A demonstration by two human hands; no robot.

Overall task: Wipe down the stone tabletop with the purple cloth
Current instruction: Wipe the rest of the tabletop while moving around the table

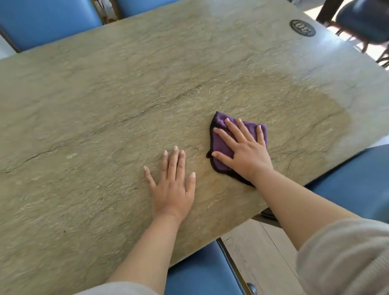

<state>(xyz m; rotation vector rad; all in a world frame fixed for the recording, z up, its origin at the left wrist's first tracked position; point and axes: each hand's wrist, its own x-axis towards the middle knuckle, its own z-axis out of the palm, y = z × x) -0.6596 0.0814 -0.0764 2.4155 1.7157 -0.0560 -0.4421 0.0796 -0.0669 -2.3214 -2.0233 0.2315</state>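
A beige-green stone tabletop [117, 95] with dark veins fills most of the head view. A folded purple cloth [220, 145] with a dark hem lies on it near the front right edge. My right hand [243, 149] lies flat on the cloth, fingers spread, pressing it onto the stone. To the left of the cloth my left hand [171, 183] rests palm down on the bare stone, fingers apart, holding nothing. Part of the cloth is hidden under my right hand.
Blue padded chairs stand around the table: two at the far side [44, 19], one at the right [362, 182], one below me [201, 279]. A dark round emblem [302, 28] sits near the table's far right corner. Pale floor [259, 252] shows between the near chairs.
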